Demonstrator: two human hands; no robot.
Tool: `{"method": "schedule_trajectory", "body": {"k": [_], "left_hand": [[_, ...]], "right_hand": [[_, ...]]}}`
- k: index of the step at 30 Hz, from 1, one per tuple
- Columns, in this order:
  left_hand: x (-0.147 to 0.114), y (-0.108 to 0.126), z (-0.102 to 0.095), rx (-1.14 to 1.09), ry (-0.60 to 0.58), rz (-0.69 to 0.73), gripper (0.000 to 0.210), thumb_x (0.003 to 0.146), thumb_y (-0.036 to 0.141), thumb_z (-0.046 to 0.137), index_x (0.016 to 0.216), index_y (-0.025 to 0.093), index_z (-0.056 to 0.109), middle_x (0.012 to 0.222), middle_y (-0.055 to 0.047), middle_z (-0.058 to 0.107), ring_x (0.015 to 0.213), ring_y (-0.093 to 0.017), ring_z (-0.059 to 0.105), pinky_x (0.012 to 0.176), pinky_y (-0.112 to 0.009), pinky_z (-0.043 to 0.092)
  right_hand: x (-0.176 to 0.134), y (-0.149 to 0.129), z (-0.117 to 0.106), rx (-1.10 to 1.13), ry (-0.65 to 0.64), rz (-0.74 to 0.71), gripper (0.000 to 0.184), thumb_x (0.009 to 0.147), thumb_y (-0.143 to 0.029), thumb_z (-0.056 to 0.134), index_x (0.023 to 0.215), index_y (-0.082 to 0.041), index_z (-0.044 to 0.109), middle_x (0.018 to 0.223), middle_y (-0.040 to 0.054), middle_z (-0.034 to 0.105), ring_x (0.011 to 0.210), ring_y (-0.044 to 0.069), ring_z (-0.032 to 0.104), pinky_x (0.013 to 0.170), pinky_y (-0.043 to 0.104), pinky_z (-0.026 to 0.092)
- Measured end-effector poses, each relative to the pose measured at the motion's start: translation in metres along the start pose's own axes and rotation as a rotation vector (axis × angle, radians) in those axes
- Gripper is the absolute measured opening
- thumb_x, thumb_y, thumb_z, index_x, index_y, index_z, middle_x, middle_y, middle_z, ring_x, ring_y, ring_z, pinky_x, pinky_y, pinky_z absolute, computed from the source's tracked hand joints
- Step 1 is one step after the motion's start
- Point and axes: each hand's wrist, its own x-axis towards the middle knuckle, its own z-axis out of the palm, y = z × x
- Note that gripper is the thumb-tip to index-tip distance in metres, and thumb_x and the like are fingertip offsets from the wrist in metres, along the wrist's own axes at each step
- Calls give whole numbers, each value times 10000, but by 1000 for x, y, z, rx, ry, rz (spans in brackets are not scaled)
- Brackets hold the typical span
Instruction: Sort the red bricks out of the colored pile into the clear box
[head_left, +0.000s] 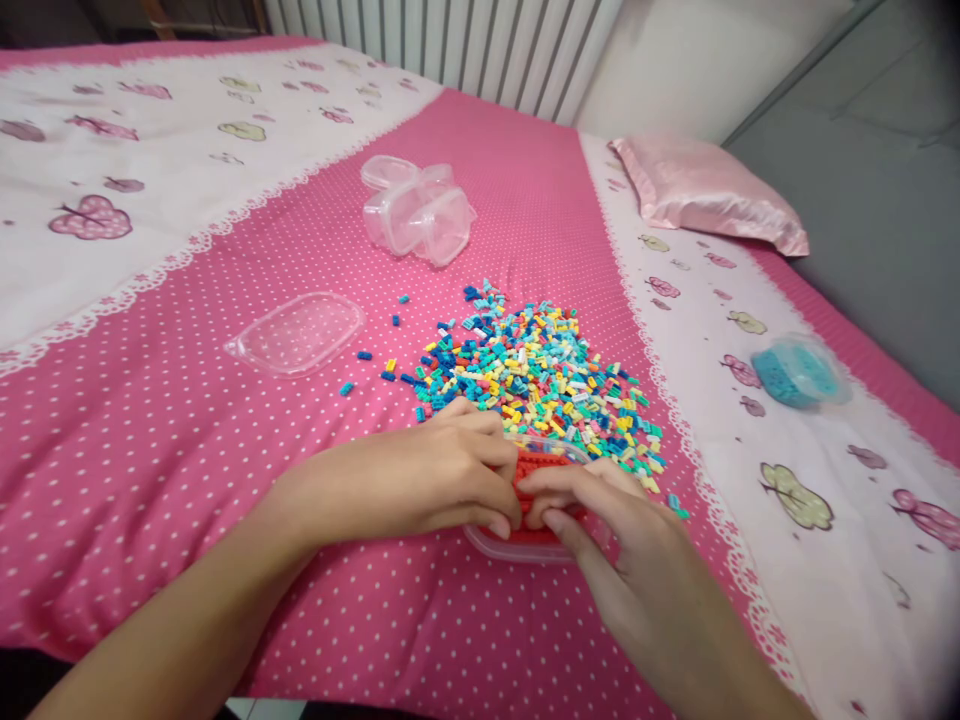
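Note:
A clear plastic container (510,549) packed with red toy bricks (541,462) stands close in front of me. My left hand (469,475) reaches over its left side, fingers curled down onto the bricks. From the right, my right hand (611,515) bends its fingers in over the same bricks, its thumb near the fingertips. Both hands' fingertips nearly meet above the middle of the container. Whatever small piece they may pinch is hidden. Just beyond lies a large pile of mixed coloured bricks (536,370), partly covered by my hands.
A clear lid (304,333) lies flat to the left of the pile. Several clear containers (416,208) are heaped farther back. At the right sits a closed container of blue bricks (799,372). A pink pillow (709,190) rests near the wall on the bedspread (187,450).

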Motion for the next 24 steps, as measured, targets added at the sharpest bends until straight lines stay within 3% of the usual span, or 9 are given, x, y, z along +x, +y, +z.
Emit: {"method": "schedule_trajectory", "body": {"k": [9,24], "left_hand": [[0,2,-2,13,18,0,139,989,208,587,899,217,693,961,-3,677,921,-165,543,871,-310,340],[0,0,-5,-14,31,17,137,993,224,578,888,202,664,987,-4,668,902,-170,524,853,-308,304]], "right_hand": [[-7,1,3,-102,136,-14,234,934,-142,545,1032,-316,667,902,3,698,849,207,650,740,343,485],[-7,2,3,-109,118,30,215,916,-161,559,1003,-320,676,903,-6,721,840,222,656,754,376,493]]}}
